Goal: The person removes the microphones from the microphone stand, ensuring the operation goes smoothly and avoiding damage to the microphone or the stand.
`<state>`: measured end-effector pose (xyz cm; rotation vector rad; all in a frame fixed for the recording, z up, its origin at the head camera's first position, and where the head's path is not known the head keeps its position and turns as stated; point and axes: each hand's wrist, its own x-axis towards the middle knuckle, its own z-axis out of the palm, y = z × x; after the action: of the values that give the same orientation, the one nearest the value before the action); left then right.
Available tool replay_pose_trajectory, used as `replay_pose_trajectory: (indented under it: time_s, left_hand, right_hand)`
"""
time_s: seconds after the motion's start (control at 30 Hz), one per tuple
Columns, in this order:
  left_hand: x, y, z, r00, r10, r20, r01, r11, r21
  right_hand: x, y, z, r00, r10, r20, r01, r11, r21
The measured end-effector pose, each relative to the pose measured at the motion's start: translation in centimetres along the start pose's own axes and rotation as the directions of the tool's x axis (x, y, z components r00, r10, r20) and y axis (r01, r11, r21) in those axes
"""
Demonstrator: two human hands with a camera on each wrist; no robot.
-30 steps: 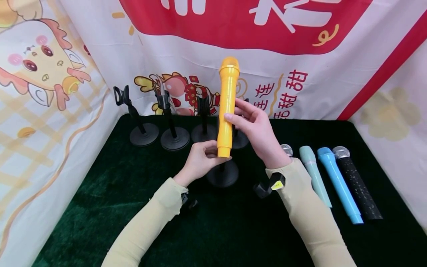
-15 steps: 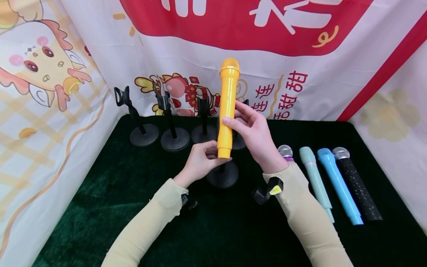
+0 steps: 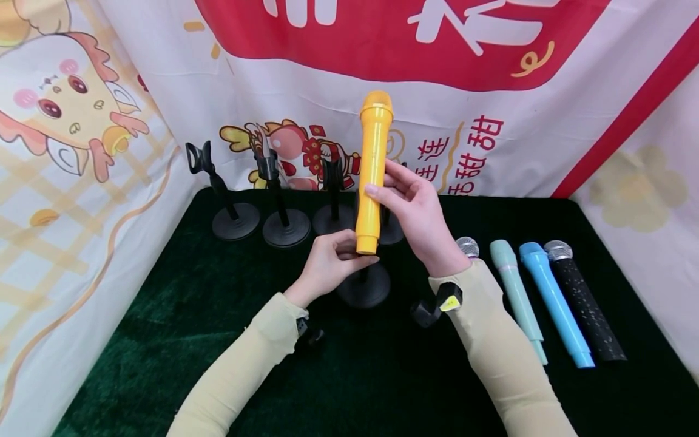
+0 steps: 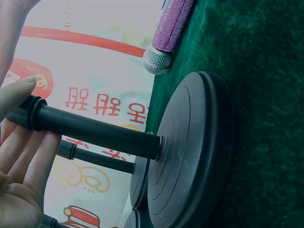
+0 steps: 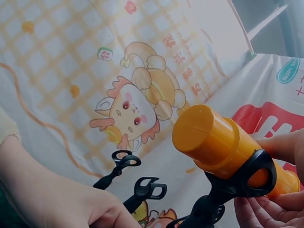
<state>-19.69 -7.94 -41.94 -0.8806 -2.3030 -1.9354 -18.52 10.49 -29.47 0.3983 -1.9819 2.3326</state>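
Upright in the middle of the head view is a yellow microphone (image 3: 374, 145). My right hand (image 3: 423, 212) grips its body, thumb in front and fingers behind. In the right wrist view, the black clip (image 5: 223, 187) of a microphone stand wraps the microphone's lower part. My left hand (image 3: 327, 261) holds that stand just under the microphone's bottom end. From the left wrist, its thumb and fingers pinch the collar at the top of the stand's pole (image 4: 99, 130). The round base (image 3: 364, 290) rests on the green cloth.
Several black microphone stands (image 3: 286, 227) with no microphones line the back of the green-covered table (image 3: 218, 364). To the right lie a mint microphone (image 3: 516, 291), a blue one (image 3: 557, 303), a speckled black one (image 3: 587, 309) and a purple one (image 4: 173, 23). Printed cloth hangs behind.
The yellow microphone and my right hand dipped slightly, then rose a little, leaving its bottom end slightly higher. My left hand and the stand stay in place.
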Motion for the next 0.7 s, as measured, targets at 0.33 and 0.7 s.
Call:
replay_pose_trajectory:
  time_s: [0.33,0.7]
  left_hand:
    - [-0.1,-0.1,0.0,1.000,-0.009,-0.009,0.009,1.000,0.015]
    - [0.0,0.2,0.0,1.000,0.012,-0.007,-0.012,1.000,0.012]
  right_hand:
    - [0.5,-0.2,0.0,1.000,0.020,-0.002,-0.020,0.999,0.026]
    - [1.2,-0.5,-0.1,0.999,0.035,-0.041,-0.034,0.999,0.032]
